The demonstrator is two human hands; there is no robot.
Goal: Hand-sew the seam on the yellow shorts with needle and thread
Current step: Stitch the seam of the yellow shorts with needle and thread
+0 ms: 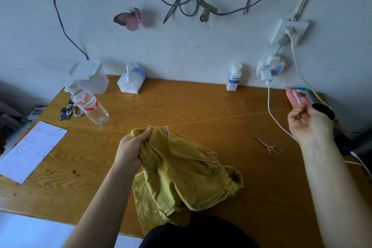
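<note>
A: Where are the yellow shorts (181, 171)?

B: Low in the centre of the frame, crumpled on the wooden bench (181, 98), with the lower edge hanging over the near side toward the person.

A: And the left hand (130, 147)?

B: It grips the upper left corner of the shorts. Its fingers (146, 133) are curled around a bunched fold of fabric.

A: What about the right hand (306, 123)?

B: Raised at the right of the frame, well apart from the shorts. Its fingers (298, 112) are curled in and pinch the end of a thread (221, 119). That thread runs taut from the top edge of the shorts across to the hand. I cannot make out a needle.

A: Anything lying nearby?

B: Small scissors (268, 147) lie on the bench between the shorts and the right forearm. A white charger cable (269, 102) trails down past them from a plug adapter (270, 65) on the wall.

A: And on the left?

B: A water bottle (90, 106) lies on its side at the upper left of the bench, beside a bunch of keys (67, 112). A sheet of paper (30, 151) is below them at the left edge.

A: Along the wall?

B: A tissue pack (131, 79) and a small white bottle (233, 77).
</note>
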